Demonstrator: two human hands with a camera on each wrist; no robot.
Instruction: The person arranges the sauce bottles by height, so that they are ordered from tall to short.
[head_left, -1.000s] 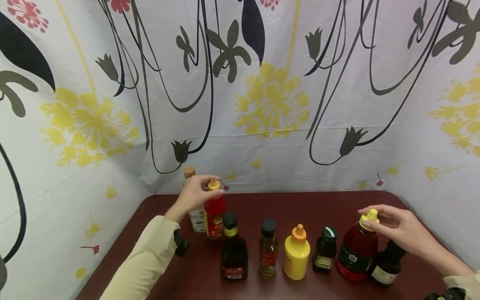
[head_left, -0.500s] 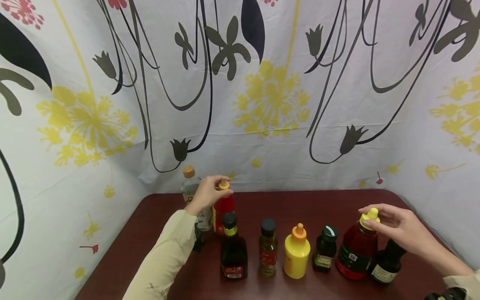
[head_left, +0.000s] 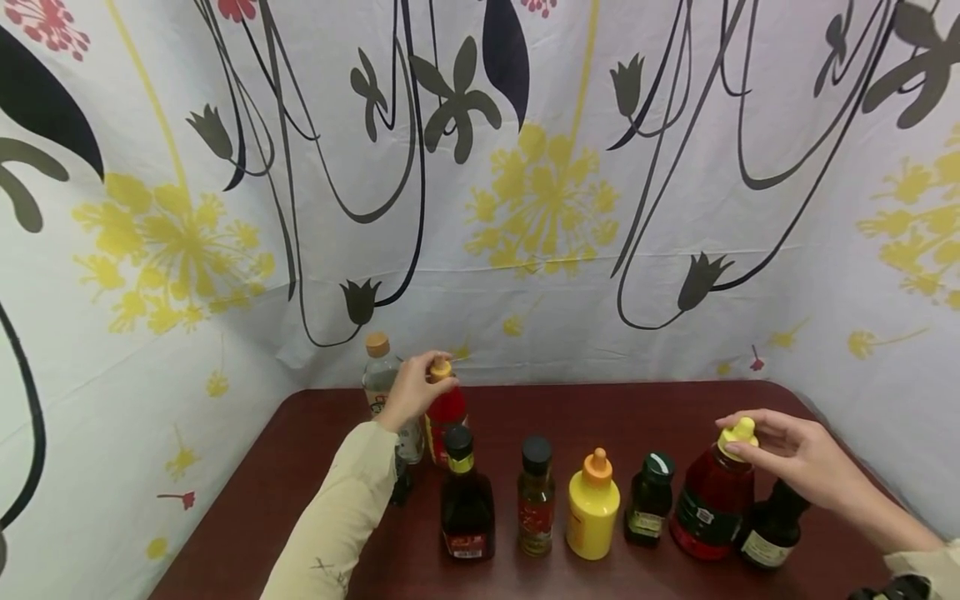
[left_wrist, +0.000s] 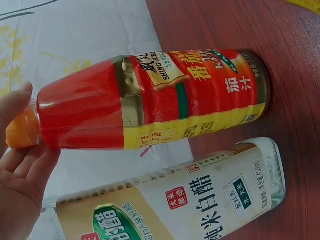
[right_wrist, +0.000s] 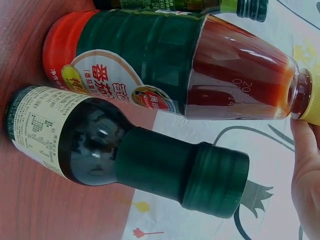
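My left hand (head_left: 411, 390) pinches the orange cap of a red ketchup bottle (head_left: 447, 410) at the back left. Its red and yellow label faces the left wrist view, where the base of the ketchup bottle (left_wrist: 200, 92) is at the dark red tabletop. Close beside it stands a clear rice vinegar bottle (left_wrist: 165, 200), partly behind my wrist in the head view. At the right, thumb and fingers of my right hand (head_left: 813, 460) hold the yellow cap of a larger red sauce bottle (head_left: 712, 496) with a green label. That bottle stands upright in the row.
From left to right, the front row has a dark sauce bottle (head_left: 468, 512), a slim black-capped bottle (head_left: 537, 500), a yellow squeeze bottle (head_left: 592, 512) and a small dark jar (head_left: 649, 500). A dark green-necked bottle (right_wrist: 95, 140) stands right of the large red one. Patterned cloth (head_left: 562, 333) hangs behind.
My left hand has carried the ketchup bottle to the right, then slightly back left, uncovering more of the vinegar bottle. The right hand stays on its cap.
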